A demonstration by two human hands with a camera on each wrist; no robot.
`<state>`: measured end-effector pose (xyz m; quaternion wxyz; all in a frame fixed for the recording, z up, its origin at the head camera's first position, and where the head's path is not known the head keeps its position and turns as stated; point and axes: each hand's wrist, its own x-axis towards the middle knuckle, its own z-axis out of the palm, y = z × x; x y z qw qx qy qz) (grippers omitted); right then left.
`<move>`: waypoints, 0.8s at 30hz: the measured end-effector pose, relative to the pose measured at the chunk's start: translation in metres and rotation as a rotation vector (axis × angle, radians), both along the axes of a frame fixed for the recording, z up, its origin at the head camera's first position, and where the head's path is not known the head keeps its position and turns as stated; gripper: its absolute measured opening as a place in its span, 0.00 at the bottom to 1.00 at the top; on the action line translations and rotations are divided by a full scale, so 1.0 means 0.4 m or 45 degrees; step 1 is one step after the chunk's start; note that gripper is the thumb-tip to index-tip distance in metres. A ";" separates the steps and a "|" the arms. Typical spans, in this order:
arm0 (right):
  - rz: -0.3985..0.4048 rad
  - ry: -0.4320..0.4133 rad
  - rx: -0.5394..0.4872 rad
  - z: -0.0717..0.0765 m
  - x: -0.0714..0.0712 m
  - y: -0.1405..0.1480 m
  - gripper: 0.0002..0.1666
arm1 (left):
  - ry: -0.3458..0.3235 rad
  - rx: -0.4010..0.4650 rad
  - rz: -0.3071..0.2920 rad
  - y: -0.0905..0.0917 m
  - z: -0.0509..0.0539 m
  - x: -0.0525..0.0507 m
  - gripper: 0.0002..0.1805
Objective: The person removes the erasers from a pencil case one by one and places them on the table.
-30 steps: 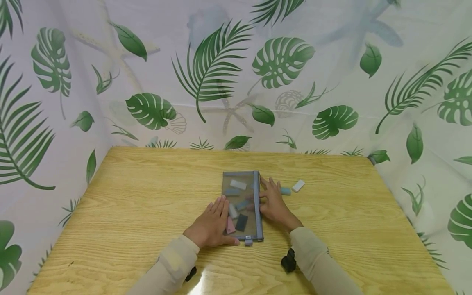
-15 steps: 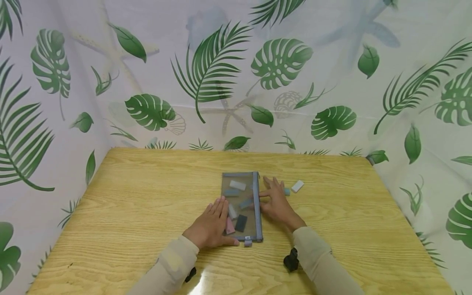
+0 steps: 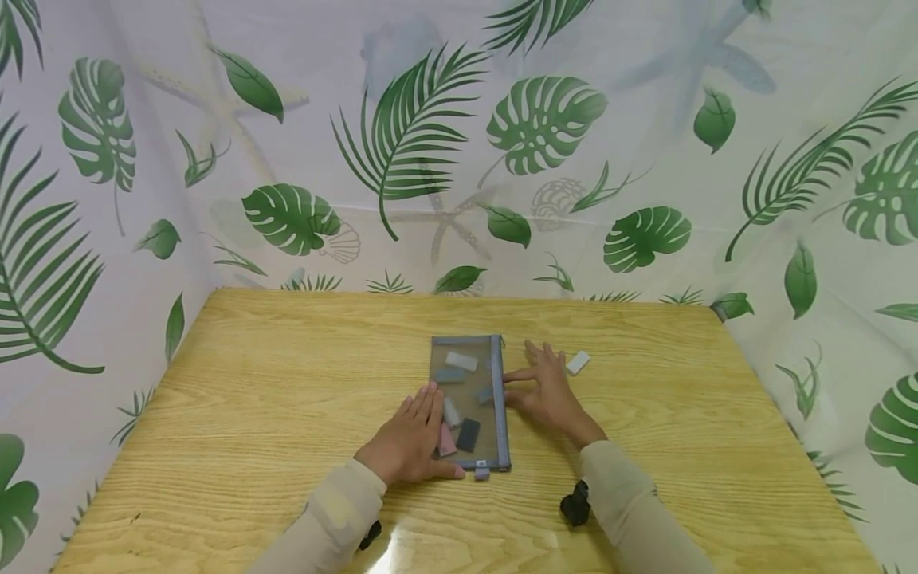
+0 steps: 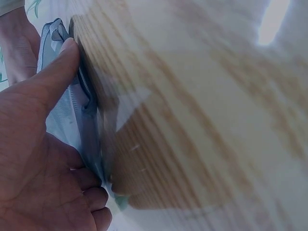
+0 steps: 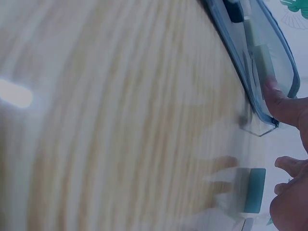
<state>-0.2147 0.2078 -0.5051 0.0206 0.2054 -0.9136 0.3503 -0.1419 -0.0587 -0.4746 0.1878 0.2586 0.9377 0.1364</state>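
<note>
Lying flat, fingers straight, the left hand rests on the left edge of the mesh pouch, thumb along its near edge. Right hand: thumb and forefinger parted at the zipped edge, no pinch visible; tips partly hidden. Pouch sits mid-table, blocks inside dulled by mesh. Teal block near the right fingers, hidden in the head view. White block just beyond that hand. Table runs broad at left; its back edge lies well behind the pouch.
</note>
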 end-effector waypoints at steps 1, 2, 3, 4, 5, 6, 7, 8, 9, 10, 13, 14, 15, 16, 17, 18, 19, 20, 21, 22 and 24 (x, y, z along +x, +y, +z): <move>-0.003 -0.003 0.002 0.002 0.000 0.003 0.13 | -0.003 0.001 0.001 0.000 0.000 0.000 0.62; -0.003 -0.006 0.003 0.004 0.001 0.006 0.13 | -0.004 0.002 0.002 0.001 0.000 0.000 0.62; -0.001 -0.005 0.004 0.007 0.001 0.010 0.13 | -0.005 0.003 0.002 0.001 0.000 0.000 0.62; -0.004 -0.001 0.006 0.009 0.001 0.013 0.13 | -0.007 0.005 0.003 0.001 0.000 0.000 0.62; -0.008 0.004 0.000 0.011 0.001 0.016 0.13 | -0.007 0.006 0.003 0.001 0.000 0.000 0.62; -0.010 0.012 -0.006 0.012 0.001 0.019 0.12 | -0.006 0.005 0.002 0.001 0.000 0.000 0.62; -0.012 0.018 -0.013 0.014 0.000 0.022 0.12 | -0.006 0.006 0.003 0.001 0.000 0.000 0.62; -0.012 0.027 -0.016 0.015 -0.001 0.026 0.12 | -0.004 0.008 0.004 0.001 0.000 0.000 0.62; -0.018 0.036 -0.017 0.015 -0.002 0.030 0.12 | -0.003 0.010 0.004 0.001 0.000 0.001 0.62; -0.025 0.041 -0.017 0.015 -0.003 0.034 0.12 | -0.002 0.012 0.004 0.001 0.000 0.001 0.62; -0.044 0.029 -0.020 0.016 -0.004 0.048 0.13 | 0.000 0.020 0.003 0.000 0.001 0.001 0.62; -0.049 0.023 -0.023 0.016 -0.005 0.053 0.13 | 0.001 0.024 0.003 -0.001 0.001 0.002 0.62; -0.057 0.016 -0.021 0.017 -0.005 0.058 0.13 | 0.002 0.025 0.001 -0.001 0.002 0.002 0.62; -0.063 0.008 -0.019 0.018 -0.005 0.063 0.13 | 0.000 0.025 0.001 -0.001 0.002 0.002 0.62; -0.068 -0.006 -0.027 0.020 -0.004 0.067 0.13 | 0.000 0.025 0.000 -0.001 0.002 0.002 0.62; -0.074 -0.016 -0.032 0.023 -0.004 0.071 0.14 | 0.000 0.024 0.001 -0.001 0.002 0.002 0.62; -0.078 -0.025 -0.033 0.026 -0.002 0.075 0.14 | -0.002 0.022 0.002 -0.001 0.002 0.002 0.62; -0.082 -0.026 -0.031 0.029 -0.001 0.079 0.14 | -0.002 0.021 0.003 -0.001 0.002 0.002 0.62; -0.087 -0.029 -0.031 0.032 0.000 0.084 0.15 | -0.004 0.019 0.003 0.000 0.002 0.002 0.62; -0.091 -0.033 -0.037 0.035 0.001 0.089 0.15 | -0.006 0.018 0.003 0.000 0.002 0.002 0.62; -0.098 -0.019 -0.039 0.038 0.004 0.101 0.15 | -0.007 0.018 0.003 0.001 0.001 0.002 0.62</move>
